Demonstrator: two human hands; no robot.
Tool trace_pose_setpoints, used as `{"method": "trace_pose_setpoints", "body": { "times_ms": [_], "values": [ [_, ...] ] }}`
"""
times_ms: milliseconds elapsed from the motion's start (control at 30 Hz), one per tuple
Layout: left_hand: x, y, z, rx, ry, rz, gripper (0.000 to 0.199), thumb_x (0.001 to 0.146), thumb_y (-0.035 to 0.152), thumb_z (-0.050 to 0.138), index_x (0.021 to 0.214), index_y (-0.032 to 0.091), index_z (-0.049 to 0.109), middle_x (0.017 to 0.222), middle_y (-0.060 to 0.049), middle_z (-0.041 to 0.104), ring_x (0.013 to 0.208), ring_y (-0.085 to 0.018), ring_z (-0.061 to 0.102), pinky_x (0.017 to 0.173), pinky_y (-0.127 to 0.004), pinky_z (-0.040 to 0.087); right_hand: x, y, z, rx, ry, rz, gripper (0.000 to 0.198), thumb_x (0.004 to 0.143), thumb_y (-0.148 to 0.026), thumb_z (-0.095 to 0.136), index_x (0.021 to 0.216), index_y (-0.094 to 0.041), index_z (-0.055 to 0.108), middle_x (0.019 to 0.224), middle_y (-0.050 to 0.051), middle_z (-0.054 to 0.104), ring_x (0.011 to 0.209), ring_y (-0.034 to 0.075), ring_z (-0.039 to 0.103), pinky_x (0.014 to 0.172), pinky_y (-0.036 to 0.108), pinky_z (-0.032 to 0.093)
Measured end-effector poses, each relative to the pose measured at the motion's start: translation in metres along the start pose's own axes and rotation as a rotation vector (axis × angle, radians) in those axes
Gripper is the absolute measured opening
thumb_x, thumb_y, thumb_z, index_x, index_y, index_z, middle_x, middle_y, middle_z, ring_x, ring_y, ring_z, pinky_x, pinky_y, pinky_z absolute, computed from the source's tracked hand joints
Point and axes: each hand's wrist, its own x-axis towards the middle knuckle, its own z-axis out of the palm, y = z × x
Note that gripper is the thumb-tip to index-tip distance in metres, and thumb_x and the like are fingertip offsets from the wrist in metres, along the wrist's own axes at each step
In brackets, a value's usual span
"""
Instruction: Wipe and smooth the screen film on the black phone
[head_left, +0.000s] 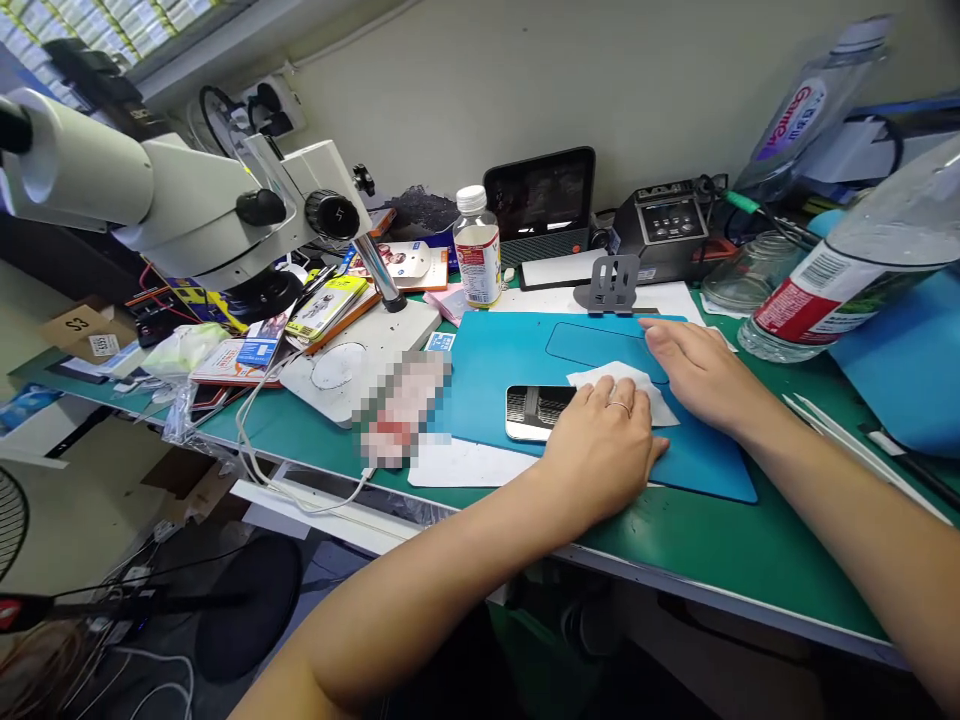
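Observation:
A phone with a shiny dark face and a pale edge lies on the blue mat. My left hand, with a ring on one finger, presses a crumpled white tissue against the phone's right part. Its fingers are bent over the tissue, and the hand covers much of the phone. My right hand rests at the mat's right side, just beyond the tissue. Its visible fingers are stretched out, and I see nothing in them.
A microscope stands at left, with a blurred-out object and white cable beside its base. Behind the mat are a capped bottle, a grey stand and a dark device. A large bottle stands at right.

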Motion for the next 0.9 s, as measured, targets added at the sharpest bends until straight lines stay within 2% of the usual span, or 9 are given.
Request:
{"method": "trace_pose_setpoints", "body": {
  "times_ms": [133, 200, 333, 400, 467, 600, 733, 833, 900],
  "values": [
    [-0.003, 0.002, -0.002, 0.013, 0.038, 0.034, 0.038, 0.106, 0.026, 0.036, 0.124, 0.002, 0.059, 0.134, -0.022, 0.060, 0.125, -0.031, 0.057, 0.101, -0.039, 0.046, 0.000, -0.001, -0.001, 0.002, -0.004, 0.002, 0.071, 0.096, -0.066, 0.017, 0.125, -0.019, 0.063, 0.139, 0.019, 0.061, 0.134, 0.035, 0.050, 0.116, 0.052, 0.030],
    [-0.010, 0.003, -0.003, 0.010, 0.042, 0.060, 0.037, 0.106, 0.023, 0.034, 0.124, 0.004, 0.060, 0.136, -0.020, 0.060, 0.126, -0.029, 0.056, 0.103, -0.038, 0.045, 0.000, -0.001, -0.002, 0.005, -0.007, 0.001, 0.069, 0.096, -0.064, 0.019, 0.124, -0.019, 0.063, 0.139, 0.020, 0.061, 0.134, 0.036, 0.050, 0.116, 0.052, 0.029],
    [-0.036, 0.002, -0.005, -0.022, 0.048, 0.040, 0.052, 0.106, 0.040, 0.037, 0.139, 0.002, 0.049, 0.149, -0.019, 0.051, 0.140, -0.030, 0.045, 0.116, -0.039, 0.036, -0.002, -0.001, -0.002, 0.017, 0.001, 0.002, 0.065, 0.097, -0.061, 0.021, 0.125, -0.019, 0.063, 0.138, 0.018, 0.062, 0.135, 0.035, 0.049, 0.117, 0.054, 0.028],
    [-0.055, -0.004, -0.007, -0.052, 0.032, 0.008, 0.062, 0.105, 0.050, 0.038, 0.144, 0.001, 0.044, 0.153, -0.020, 0.046, 0.144, -0.031, 0.041, 0.119, -0.041, 0.034, -0.003, 0.000, -0.001, 0.025, 0.006, 0.000, 0.065, 0.097, -0.062, 0.021, 0.126, -0.021, 0.063, 0.137, 0.015, 0.063, 0.135, 0.035, 0.048, 0.117, 0.055, 0.028],
    [-0.076, -0.016, -0.010, -0.067, 0.006, -0.056, 0.065, 0.104, 0.053, 0.037, 0.146, 0.004, 0.043, 0.154, -0.020, 0.044, 0.146, -0.031, 0.039, 0.119, -0.044, 0.034, -0.004, 0.001, 0.000, 0.035, 0.011, -0.002, 0.066, 0.097, -0.064, 0.021, 0.126, -0.022, 0.063, 0.137, 0.014, 0.063, 0.135, 0.035, 0.048, 0.116, 0.057, 0.029],
    [-0.104, -0.043, -0.018, -0.039, -0.039, -0.174, 0.058, 0.106, 0.046, 0.034, 0.148, 0.006, 0.040, 0.156, -0.021, 0.040, 0.146, -0.031, 0.037, 0.117, -0.049, 0.038, -0.006, 0.002, 0.002, 0.053, 0.024, 0.002, 0.068, 0.096, -0.067, 0.022, 0.128, -0.023, 0.063, 0.137, 0.012, 0.063, 0.135, 0.034, 0.047, 0.115, 0.056, 0.033],
    [-0.094, -0.042, -0.021, -0.065, -0.070, -0.181, 0.062, 0.104, 0.049, 0.036, 0.149, 0.005, 0.040, 0.157, -0.021, 0.038, 0.149, -0.033, 0.032, 0.118, -0.051, 0.035, -0.006, 0.002, 0.004, 0.062, 0.036, 0.003, 0.072, 0.096, -0.070, 0.021, 0.129, -0.022, 0.063, 0.136, 0.012, 0.064, 0.135, 0.034, 0.047, 0.113, 0.054, 0.036],
    [-0.065, -0.019, -0.014, -0.112, -0.086, -0.158, 0.074, 0.102, 0.058, 0.039, 0.150, 0.001, 0.039, 0.158, -0.022, 0.035, 0.150, -0.036, 0.028, 0.120, -0.050, 0.031, -0.006, 0.003, 0.004, 0.057, 0.045, -0.006, 0.074, 0.096, -0.070, 0.020, 0.128, -0.020, 0.064, 0.135, 0.013, 0.065, 0.134, 0.034, 0.049, 0.113, 0.056, 0.036],
    [-0.043, -0.001, -0.008, -0.125, -0.087, -0.149, 0.089, 0.097, 0.068, 0.038, 0.150, -0.004, 0.036, 0.158, -0.027, 0.032, 0.150, -0.039, 0.025, 0.121, -0.051, 0.027, -0.005, 0.004, 0.004, 0.050, 0.050, -0.018, 0.074, 0.096, -0.069, 0.019, 0.127, -0.020, 0.065, 0.134, 0.014, 0.065, 0.133, 0.034, 0.050, 0.113, 0.056, 0.035]
  ]
}}
